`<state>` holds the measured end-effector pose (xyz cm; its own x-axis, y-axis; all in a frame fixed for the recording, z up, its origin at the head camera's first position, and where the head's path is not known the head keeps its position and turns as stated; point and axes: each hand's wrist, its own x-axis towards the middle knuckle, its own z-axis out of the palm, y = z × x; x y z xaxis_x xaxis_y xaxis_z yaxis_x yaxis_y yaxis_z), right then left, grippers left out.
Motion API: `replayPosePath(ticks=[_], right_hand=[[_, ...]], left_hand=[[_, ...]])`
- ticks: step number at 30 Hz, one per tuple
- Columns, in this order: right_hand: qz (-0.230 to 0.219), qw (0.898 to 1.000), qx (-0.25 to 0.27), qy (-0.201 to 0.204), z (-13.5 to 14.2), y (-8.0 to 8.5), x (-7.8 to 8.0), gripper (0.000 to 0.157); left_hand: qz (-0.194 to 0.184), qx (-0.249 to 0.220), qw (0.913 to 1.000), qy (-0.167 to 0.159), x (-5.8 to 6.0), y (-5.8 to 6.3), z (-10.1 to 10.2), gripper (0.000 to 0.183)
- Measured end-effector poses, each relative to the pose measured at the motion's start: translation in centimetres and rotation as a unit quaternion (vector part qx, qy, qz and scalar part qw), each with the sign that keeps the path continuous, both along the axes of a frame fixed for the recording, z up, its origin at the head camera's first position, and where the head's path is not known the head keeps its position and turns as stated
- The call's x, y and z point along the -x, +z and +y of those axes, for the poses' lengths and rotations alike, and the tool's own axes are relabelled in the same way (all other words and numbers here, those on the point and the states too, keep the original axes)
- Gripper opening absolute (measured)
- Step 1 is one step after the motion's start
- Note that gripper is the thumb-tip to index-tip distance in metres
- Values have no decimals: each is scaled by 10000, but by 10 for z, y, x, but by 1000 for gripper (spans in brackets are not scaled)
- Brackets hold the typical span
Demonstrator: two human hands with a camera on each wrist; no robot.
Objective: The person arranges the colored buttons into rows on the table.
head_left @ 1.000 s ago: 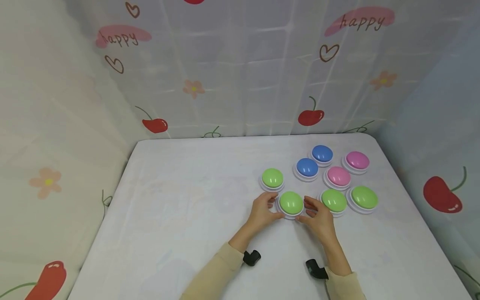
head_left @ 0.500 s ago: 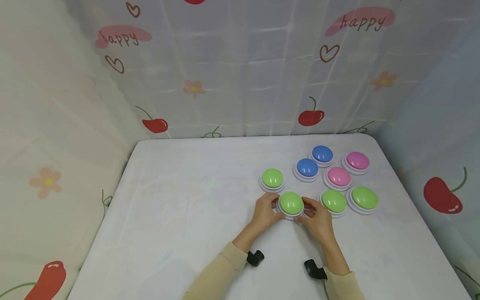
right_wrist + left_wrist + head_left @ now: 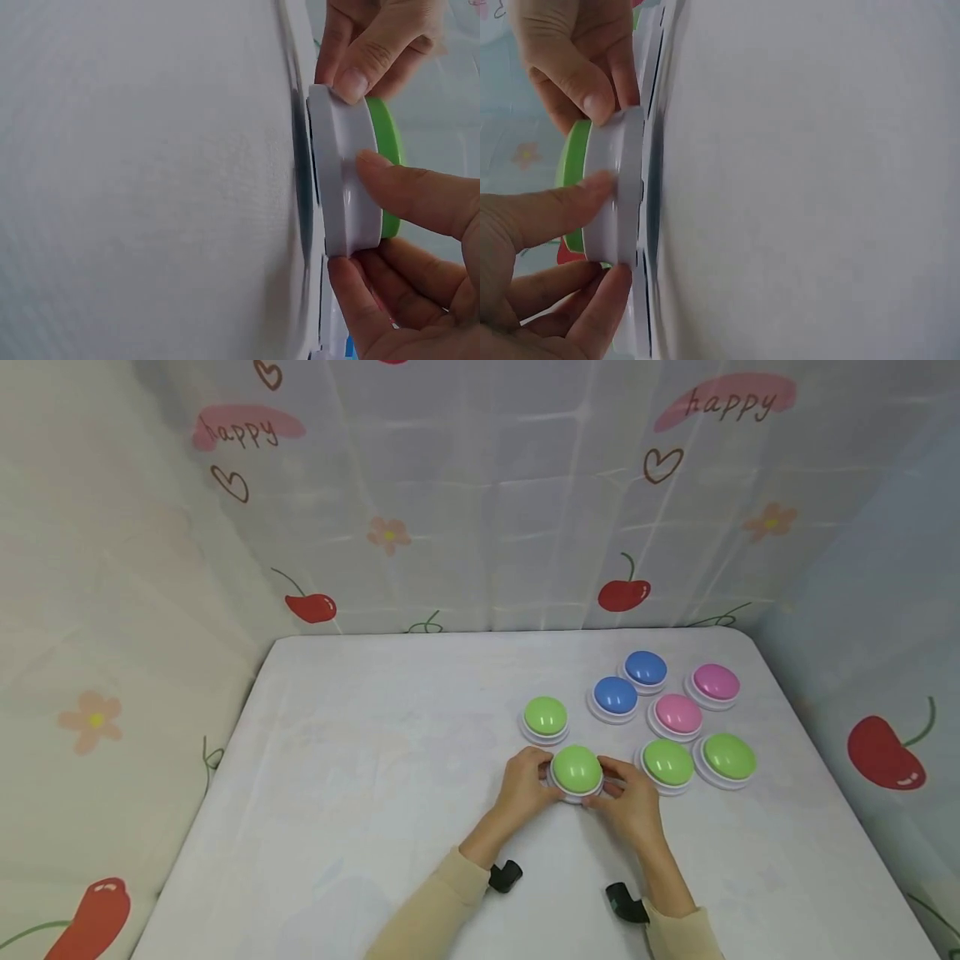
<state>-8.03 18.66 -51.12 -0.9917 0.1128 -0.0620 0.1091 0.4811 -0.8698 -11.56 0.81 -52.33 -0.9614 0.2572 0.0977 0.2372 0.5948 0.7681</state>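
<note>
Between my two hands is a push button with a green dome [image 3: 577, 769] and a round white base [image 3: 613, 191]. My left hand [image 3: 521, 787] grips its left side, thumb on the near side of the base and fingers round the far side. From the right, my right hand [image 3: 633, 806] holds it the same way, its thumb [image 3: 390, 180] pressed against the white rim. In both wrist views the base stands close to the table, with a dark shadow beside it; whether it touches is hard to tell. Another green button [image 3: 545, 717] sits just behind.
To the right stand two more green buttons [image 3: 668, 763], two pink buttons [image 3: 678, 714] and two blue buttons [image 3: 615, 696], close together. The white table [image 3: 360, 735] is bordered by printed curtains [image 3: 480, 527] at the back and sides.
Over the last half second the held green button has shifted slightly left and toward me, both hands moving with it. The right fingers have closed in on its side. The other buttons stay put.
</note>
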Motion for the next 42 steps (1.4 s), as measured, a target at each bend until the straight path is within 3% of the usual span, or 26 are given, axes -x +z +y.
replayPosePath(ticks=[4,13,26,34,42], right_hand=[[171,9998,-9,58,-9,3,-1,64],[346,9991,43,256,-40,13,6,64],[1022,9927,49,635,-92,25,37,63],[1068,9898,261,904,-118,24,59,62],[825,9892,483,1109,-144,28,81,63]], left_hand=[[95,57,9999,-17,-4,10,-12,53],[65,-306,9995,100,-3,24,-46,48],[263,-1078,9925,507,16,26,-101,51],[-75,-1543,9840,887,29,29,-129,52],[-96,-1476,9830,1087,39,33,-156,54]])
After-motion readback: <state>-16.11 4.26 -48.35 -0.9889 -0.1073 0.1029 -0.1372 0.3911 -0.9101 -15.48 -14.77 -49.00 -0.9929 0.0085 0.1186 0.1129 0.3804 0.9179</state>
